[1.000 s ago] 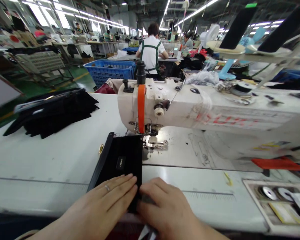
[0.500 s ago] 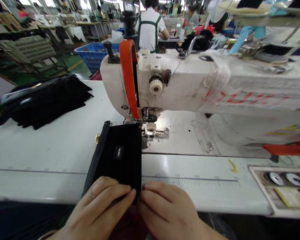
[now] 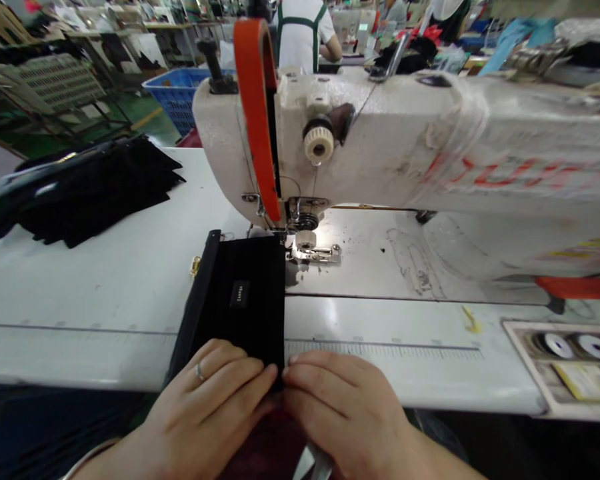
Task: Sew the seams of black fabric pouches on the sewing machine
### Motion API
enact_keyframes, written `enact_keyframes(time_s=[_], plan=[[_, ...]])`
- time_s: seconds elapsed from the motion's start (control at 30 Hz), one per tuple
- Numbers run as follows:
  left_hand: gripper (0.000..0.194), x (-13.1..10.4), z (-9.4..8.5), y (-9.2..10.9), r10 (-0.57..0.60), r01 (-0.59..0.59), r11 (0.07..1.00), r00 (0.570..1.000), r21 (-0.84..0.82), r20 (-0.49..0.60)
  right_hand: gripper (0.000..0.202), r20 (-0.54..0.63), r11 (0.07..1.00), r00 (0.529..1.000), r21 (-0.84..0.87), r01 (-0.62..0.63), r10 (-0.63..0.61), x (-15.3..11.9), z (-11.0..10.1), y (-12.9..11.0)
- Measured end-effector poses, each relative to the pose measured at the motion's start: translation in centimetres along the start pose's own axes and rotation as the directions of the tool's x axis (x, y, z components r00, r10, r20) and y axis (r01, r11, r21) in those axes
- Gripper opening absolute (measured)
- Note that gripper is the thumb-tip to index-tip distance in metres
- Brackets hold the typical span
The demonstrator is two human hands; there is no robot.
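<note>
A flat black pouch (image 3: 257, 323) with a small label (image 3: 239, 294) lies on the sewing table, its far right corner at the presser foot of the sewing machine (image 3: 380, 147). A gold zipper pull (image 3: 195, 266) sticks out on its left side. My left hand (image 3: 215, 400), with a ring on one finger, rests on the pouch's near end and pinches its edge. Beside it, my right hand (image 3: 347, 407) has its fingertips closed at the pouch's near right corner. A metal tool (image 3: 314, 463) shows partly beneath my right palm; its kind is hidden.
A stack of black pieces (image 3: 85, 190) lies at the table's left. An edge guide (image 3: 323, 253) sits right of the presser foot. At the right is a tray (image 3: 525, 360) with bobbins. A blue basket (image 3: 175, 100) and a seated person (image 3: 300, 37) are behind the machine.
The head view has tilted down and come closer, so the scene sits higher. More of the metal tool shows under my right hand. Both hands keep their hold at the pouch's near end.
</note>
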State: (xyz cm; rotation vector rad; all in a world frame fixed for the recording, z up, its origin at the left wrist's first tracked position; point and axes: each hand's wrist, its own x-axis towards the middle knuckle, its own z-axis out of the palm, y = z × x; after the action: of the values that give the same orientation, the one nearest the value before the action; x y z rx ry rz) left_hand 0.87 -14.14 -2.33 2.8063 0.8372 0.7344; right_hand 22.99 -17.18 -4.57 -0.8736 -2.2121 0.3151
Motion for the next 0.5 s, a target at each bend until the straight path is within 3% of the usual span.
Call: enact_keyframes(time_s=[0.2,0.5], plan=[[0.029,-0.8,0.0,-0.4,-0.086,0.093,0.986,0.995,-0.14,0.051,0.031,-0.056,0.998,0.997,0.01,-0.054,0.055,0.3,-0.2,-0.2],[0.027,-0.6,0.6,-0.1,-0.112,0.107,0.985,0.993,-0.132,-0.028,0.027,-0.116,0.986,0.993,-0.168,-0.009,-0.01,0.9,1.0,-0.7]])
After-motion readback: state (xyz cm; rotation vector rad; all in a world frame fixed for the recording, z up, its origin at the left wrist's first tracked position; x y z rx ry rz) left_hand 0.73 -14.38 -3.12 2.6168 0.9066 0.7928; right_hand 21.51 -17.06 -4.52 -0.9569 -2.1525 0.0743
